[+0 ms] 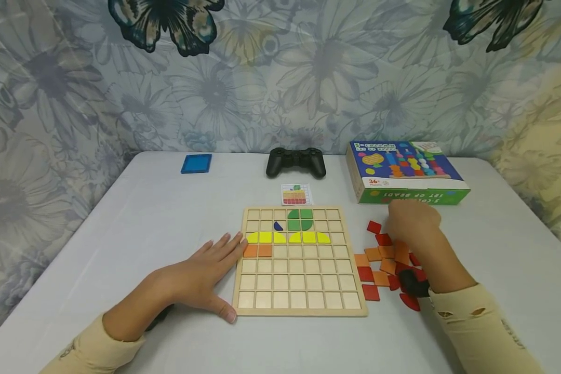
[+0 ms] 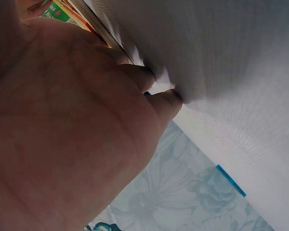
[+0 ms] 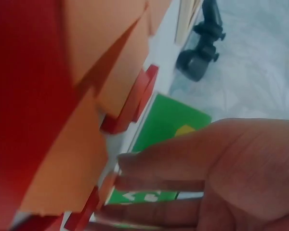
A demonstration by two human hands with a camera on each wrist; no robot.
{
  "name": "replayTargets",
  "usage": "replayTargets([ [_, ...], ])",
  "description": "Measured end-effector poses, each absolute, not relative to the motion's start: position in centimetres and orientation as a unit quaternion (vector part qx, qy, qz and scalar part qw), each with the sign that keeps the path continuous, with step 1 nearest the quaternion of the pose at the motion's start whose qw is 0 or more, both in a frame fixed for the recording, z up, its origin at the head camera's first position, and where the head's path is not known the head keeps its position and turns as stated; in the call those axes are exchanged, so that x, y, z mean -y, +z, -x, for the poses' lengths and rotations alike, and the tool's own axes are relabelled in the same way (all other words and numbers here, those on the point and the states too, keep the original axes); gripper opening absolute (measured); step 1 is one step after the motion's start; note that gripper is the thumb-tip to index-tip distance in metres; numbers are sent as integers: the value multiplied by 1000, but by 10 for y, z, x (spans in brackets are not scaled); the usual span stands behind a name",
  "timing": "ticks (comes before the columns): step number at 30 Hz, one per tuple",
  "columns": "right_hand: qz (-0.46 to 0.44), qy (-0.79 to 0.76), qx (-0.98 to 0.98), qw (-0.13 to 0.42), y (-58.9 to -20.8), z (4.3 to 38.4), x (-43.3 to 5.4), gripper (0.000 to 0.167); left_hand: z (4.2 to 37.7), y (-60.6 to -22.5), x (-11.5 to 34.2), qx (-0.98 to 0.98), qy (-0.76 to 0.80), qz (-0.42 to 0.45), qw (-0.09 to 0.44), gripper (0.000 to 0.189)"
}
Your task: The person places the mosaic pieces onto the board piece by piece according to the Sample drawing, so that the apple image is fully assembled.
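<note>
My left hand (image 1: 194,278) lies with fingers spread at the left edge of the wooden grid board (image 1: 308,311), fingertips right at its frame. In the left wrist view the palm of the left hand (image 2: 86,130) fills much of the picture. On the board sit green tiles (image 1: 300,219), a small blue tile (image 1: 278,226), a row of yellow tiles (image 1: 265,237) and two orange square tiles (image 1: 257,251). My right hand (image 1: 413,221) is at the far side of a loose pile of red and orange tiles (image 1: 387,266). An orange tile (image 3: 106,186) shows by its fingertips; whether they pinch it I cannot tell.
A small pattern card (image 1: 296,195) lies behind the board, with a black game controller (image 1: 295,162) beyond it. The bead-set box (image 1: 406,171) stands at the back right, close past the right hand. A blue square case (image 1: 196,163) lies at the back left.
</note>
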State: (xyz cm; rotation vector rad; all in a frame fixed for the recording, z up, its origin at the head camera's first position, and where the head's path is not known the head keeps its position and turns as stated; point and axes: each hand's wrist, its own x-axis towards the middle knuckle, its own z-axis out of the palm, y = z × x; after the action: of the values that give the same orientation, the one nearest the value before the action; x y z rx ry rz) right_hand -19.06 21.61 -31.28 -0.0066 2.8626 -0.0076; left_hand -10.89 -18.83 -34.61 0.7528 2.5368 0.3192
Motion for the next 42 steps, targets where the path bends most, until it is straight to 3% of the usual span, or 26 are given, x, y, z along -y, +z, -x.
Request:
replayTargets([
  [10,131,-30,-989,65,-320,190,-196,9,109,-346,190,-923,122,-282,230,138],
  [24,189,-86,-969,133,-316,185,-184,25,108,-347,190,-923,118,-287,226,138],
  [33,172,-116,-966,154,-310,182,-184,15,108,-348,189,-925,117,-283,226,139],
  [42,179,-202,-955,121,-308,182,-185,4,109,-346,189,-924,121,-279,233,138],
])
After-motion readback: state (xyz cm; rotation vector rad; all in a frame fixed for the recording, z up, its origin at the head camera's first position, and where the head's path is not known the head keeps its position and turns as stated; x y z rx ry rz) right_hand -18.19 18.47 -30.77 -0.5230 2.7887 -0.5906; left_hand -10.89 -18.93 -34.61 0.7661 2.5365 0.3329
